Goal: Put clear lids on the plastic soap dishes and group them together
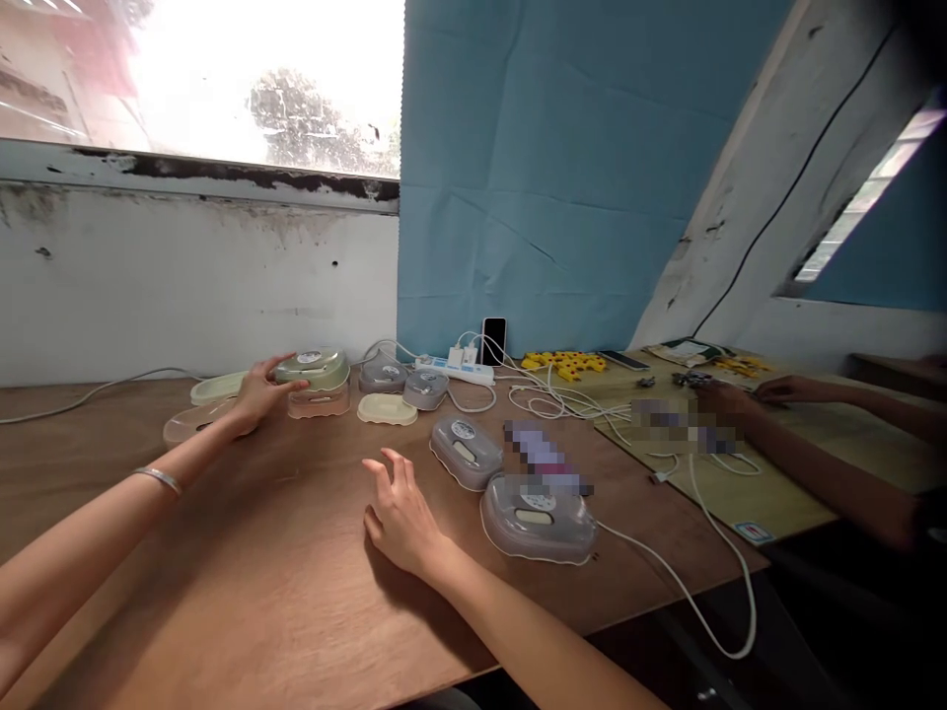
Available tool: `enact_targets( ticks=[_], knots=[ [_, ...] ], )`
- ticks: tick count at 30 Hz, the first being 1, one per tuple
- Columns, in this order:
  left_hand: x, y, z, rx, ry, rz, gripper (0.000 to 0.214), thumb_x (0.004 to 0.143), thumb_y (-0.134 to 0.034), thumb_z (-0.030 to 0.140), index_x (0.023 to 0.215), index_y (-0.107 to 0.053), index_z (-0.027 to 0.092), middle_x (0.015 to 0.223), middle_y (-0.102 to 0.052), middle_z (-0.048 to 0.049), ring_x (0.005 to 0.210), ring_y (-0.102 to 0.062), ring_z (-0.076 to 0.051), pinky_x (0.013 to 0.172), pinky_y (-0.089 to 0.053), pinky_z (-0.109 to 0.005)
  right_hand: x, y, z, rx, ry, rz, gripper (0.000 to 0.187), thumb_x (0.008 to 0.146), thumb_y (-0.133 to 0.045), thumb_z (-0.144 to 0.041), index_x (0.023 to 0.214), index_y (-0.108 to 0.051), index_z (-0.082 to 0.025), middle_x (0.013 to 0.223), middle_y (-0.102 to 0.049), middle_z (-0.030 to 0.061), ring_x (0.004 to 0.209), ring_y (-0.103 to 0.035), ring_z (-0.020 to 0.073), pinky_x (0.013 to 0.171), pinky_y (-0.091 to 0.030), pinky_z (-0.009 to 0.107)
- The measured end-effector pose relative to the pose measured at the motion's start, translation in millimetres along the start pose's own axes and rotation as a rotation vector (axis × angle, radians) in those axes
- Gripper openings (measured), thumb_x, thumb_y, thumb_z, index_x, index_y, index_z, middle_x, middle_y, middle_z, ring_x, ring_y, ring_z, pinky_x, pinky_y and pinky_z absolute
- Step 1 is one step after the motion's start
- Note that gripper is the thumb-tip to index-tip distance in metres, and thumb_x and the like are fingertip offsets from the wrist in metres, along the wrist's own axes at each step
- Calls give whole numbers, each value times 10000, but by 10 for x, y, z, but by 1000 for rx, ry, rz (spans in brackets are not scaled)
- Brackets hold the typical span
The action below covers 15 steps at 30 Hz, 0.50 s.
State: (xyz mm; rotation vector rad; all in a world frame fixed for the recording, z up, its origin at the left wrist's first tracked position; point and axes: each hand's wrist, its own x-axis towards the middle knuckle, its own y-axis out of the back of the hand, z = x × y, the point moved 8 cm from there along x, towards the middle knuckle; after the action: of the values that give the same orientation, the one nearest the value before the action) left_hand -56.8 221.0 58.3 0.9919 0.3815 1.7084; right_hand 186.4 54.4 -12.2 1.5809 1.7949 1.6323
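My left hand (258, 396) is at the left side of a translucent green plastic box (314, 371), its thumb along the front and its fingers towards the back, gripping it. That box sits on top of a translucent pink-orange box (320, 400). My right hand (400, 513) hovers just over the brown table, fingers apart and slightly bent, holding nothing. To its right are two grey translucent boxes with round labels, a smaller-looking one (465, 456) and a nearer one (539, 528). Partly behind my left arm lie a pale pink box (193, 422) and a flat green piece (219, 388).
Two more grey boxes (383, 377) and a cream oval piece (388, 409) lie farther back. A white power strip (456, 369), white cables and a phone (493, 341) are near the blue sheet. At right, another person's hands (729, 406) work over a yellowish table.
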Motion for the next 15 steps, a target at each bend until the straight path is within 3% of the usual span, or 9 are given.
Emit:
enact_targets(
  ticks=[4, 8, 10, 12, 15],
  knots=[
    [165, -46, -89, 97, -23, -32, 404, 898, -582, 382, 1236, -518, 172, 1192, -561, -90, 984, -587, -226, 854, -492, -439, -92, -15, -85, 44, 41, -43, 567, 761, -504, -89, 1312, -385, -144, 1351, -325, 175, 1257, -328, 300, 991, -441, 461],
    [168, -201, -207, 190, -33, -74, 550, 842, -604, 488, 1296, -490, 199, 1119, -589, -86, 923, -608, -233, 812, -500, -398, -186, -38, -165, 73, 158, -82, 565, 752, -516, -118, 1302, -398, -162, 1344, -372, 175, 1250, -359, 305, 1010, -428, 478],
    [141, -255, -246, 261, -16, -58, 638, 799, -592, 570, 1324, -479, 226, 1088, -585, -108, 946, -604, -294, 817, -484, -433, -223, -76, -192, 59, 251, -31, 554, 736, -549, -144, 1276, -428, -153, 1321, -411, 192, 1220, -403, 327, 980, -455, 488],
    [95, -283, -242, 345, 5, -14, 670, 791, -544, 611, 1338, -469, 231, 1138, -556, -160, 1051, -550, -401, 857, -429, -537, -258, -166, -219, 49, 337, 71, 513, 730, -581, -177, 1230, -472, -145, 1266, -471, 206, 1166, -467, 344, 922, -502, 484],
    [23, -291, -67, 451, -36, 95, 768, 818, -479, 582, 1418, -315, 133, 1393, -339, -266, 1292, -287, -492, 979, -250, -638, -286, -473, -239, 40, 316, 176, 406, 781, -577, -232, 1182, -516, -209, 1175, -568, 170, 1075, -566, 332, 798, -576, 453]
  ],
)
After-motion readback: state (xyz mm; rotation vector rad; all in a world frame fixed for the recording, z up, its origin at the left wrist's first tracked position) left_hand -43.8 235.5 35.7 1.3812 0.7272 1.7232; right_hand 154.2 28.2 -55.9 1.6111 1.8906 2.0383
